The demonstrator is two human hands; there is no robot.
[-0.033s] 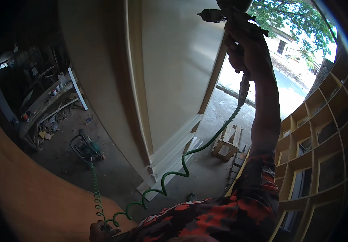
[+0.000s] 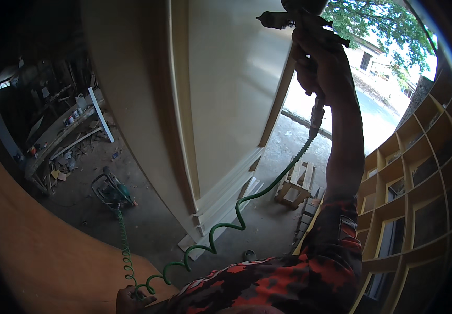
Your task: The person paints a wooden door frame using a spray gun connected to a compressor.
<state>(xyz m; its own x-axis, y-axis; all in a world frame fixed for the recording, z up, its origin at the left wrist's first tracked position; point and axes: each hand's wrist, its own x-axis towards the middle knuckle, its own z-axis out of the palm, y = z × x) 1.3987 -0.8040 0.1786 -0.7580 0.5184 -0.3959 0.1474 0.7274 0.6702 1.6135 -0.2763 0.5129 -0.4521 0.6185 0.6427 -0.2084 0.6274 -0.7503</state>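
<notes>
High at the top right, my right hand (image 2: pixel 317 68) is closed around the handle of a dark spray gun (image 2: pixel 309 25) with a cup on top. The gun's nozzle points left, in front of a tall pale wooden panel (image 2: pixel 231 99) with a raised vertical trim. From the base of the handle, a green coiled air hose (image 2: pixel 240 214) loops down across my body. My left hand (image 2: pixel 131 301), at the lower edge, has its fingers curled around the hose. From there the hose runs up to a green air compressor (image 2: pixel 113 191) on the floor.
Shelving (image 2: pixel 419 172) with many square openings stands close on my right. A small wooden stool (image 2: pixel 295 183) sits on the floor beyond the panel. An orange-brown surface (image 2: pixel 42 251) curves along the lower left. A cluttered workbench (image 2: pixel 58 138) stands behind the compressor.
The left part of the panel and its vertical trim have shifted slightly to the right. Both hands and the spray gun look unmoved.
</notes>
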